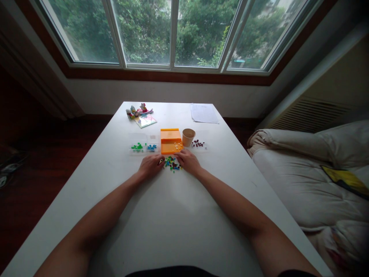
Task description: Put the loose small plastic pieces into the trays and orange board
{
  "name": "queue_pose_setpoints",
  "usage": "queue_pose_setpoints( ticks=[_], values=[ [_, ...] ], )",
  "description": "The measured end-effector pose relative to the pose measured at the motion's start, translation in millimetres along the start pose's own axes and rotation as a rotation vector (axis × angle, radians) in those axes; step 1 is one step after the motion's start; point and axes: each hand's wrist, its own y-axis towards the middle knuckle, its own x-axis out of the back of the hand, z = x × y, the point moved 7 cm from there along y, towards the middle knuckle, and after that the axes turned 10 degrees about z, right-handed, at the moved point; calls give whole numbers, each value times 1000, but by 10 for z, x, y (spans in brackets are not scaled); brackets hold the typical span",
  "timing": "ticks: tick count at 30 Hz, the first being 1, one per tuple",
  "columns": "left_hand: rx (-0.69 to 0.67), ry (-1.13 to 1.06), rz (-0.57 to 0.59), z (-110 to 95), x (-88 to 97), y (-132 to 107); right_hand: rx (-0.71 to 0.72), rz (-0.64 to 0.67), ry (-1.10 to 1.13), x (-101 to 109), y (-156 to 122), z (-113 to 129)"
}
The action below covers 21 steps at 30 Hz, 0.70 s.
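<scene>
A small pile of loose toy bricks, in green, blue, dark brown and yellow, lies on the white table between my two hands. My left hand rests at the pile's left side, its fingers curled together; whatever is in them is too small to name. On the right side, my right hand has its fingertips drawn together between the pile and the front edge of an orange box. What those fingers hold, if anything, is hidden. A few pale pieces lie in the orange box's front part.
Left of the orange box, a clear tray holds green pieces and blue pieces. A paper cup and dark brown pieces in a clear tray stand right. Farther back are small figures, a card and paper sheets.
</scene>
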Motion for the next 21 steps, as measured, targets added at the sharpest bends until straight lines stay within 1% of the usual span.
queue_pose_setpoints(
  ticks=[4,10,21],
  values=[
    [25,-12,-19,27,10,-7,11,28,-40,-7,-6,14],
    [46,-61,-26,86,14,-10,39,34,2,-15,-9,45],
    [17,-118,2,146,-22,37,66,39,-1,-45,-15,66]
  ],
)
